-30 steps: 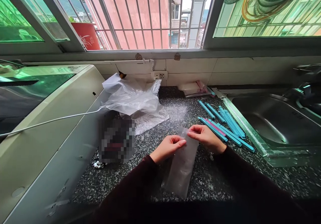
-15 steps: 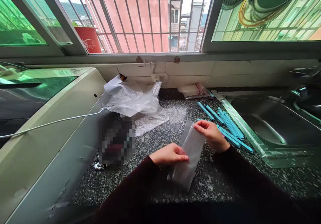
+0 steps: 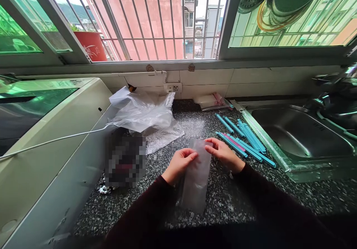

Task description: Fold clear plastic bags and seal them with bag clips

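Note:
A long, narrow clear plastic bag point(image 3: 196, 178) lies lengthwise on the speckled granite counter point(image 3: 237, 200) in front of me. My left hand point(image 3: 180, 162) pinches the bag's far end at its left corner. My right hand point(image 3: 223, 153) pinches the same end at its right corner. Both hands are closed on the bag's top edge. Just right of my right hand lie several blue strips point(image 3: 248, 141) with one pink strip point(image 3: 235, 144) among them.
A crumpled clear plastic sheet point(image 3: 146, 117) lies at the back left. A washing machine point(image 3: 47, 137) with a white cable stands on the left. A steel sink point(image 3: 301, 133) is on the right. A small packet point(image 3: 212, 101) rests by the tiled wall under the barred window.
Half a second ago my right hand held the bag's end lifted and tilted right while my left pressed its middle. Now both hands pinch the top edge and the bag lies straight.

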The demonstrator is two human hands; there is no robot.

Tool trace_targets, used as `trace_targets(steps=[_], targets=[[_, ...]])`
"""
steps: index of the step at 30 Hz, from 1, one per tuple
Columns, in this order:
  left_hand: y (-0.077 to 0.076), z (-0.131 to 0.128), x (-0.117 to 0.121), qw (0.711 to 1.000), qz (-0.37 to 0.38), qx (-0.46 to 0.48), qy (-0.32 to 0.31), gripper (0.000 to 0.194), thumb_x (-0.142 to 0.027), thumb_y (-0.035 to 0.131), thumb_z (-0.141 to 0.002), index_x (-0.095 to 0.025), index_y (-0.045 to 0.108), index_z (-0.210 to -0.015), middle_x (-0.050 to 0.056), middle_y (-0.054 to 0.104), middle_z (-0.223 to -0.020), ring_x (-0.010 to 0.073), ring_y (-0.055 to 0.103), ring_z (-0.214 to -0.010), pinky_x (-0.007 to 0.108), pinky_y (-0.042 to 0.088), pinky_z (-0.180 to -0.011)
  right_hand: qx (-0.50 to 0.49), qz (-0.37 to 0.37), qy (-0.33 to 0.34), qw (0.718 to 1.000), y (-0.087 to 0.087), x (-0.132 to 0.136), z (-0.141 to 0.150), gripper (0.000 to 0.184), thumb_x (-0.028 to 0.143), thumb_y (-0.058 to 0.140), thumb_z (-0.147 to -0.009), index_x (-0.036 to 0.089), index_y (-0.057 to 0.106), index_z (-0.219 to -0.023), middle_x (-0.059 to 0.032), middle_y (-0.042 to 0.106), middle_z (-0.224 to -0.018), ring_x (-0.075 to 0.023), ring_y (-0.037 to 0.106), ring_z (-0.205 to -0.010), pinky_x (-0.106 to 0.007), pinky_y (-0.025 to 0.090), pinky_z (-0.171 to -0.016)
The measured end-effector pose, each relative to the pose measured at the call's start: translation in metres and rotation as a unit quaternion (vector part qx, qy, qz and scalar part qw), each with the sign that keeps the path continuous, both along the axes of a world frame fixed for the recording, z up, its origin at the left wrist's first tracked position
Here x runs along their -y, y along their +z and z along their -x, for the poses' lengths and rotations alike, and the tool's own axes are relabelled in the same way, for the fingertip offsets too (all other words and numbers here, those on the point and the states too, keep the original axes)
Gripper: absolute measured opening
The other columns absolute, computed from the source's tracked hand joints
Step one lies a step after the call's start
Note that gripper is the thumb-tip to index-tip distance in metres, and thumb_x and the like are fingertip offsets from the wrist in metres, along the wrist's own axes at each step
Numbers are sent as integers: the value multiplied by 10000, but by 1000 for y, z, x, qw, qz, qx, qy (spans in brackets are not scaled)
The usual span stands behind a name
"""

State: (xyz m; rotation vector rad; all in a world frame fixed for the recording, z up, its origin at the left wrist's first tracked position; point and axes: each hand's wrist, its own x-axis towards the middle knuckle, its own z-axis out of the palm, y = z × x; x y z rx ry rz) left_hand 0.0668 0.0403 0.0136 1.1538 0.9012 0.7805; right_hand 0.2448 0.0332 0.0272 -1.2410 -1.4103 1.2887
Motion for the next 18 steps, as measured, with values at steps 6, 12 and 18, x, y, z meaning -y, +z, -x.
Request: trace_targets(steps=[6,12,18], targets=[[-1,1,-3,999,-6,31,22,419,-509,731,-565,-117,625,-669,10,627,-587,98,529,-502,213,402,-515,54,-15,64,996,-2,0,1,305,450,610,-702,146,593,-691,-20,626,-696,-143,551,-661,-288,438,-653],[3,3,-3,999,-2,38,37,403,-495,735,-556,-118,610,-624,16,622,-575,92,518,-445,222,398,-487,319,-76,-90,940,17,-9,-56,174,324,527,-733,185,626,-769,-29,652,-743,-158,569,-673,-272,415,-637],[5,6,-5,998,2,48,33,341,-449,711,-605,-126,604,-630,15,629,-591,93,525,-451,223,401,-494,529,59,-133,836,25,-8,-106,141,227,494,-729,200,631,-714,-18,653,-665,-161,577,-643,-250,348,-557]])
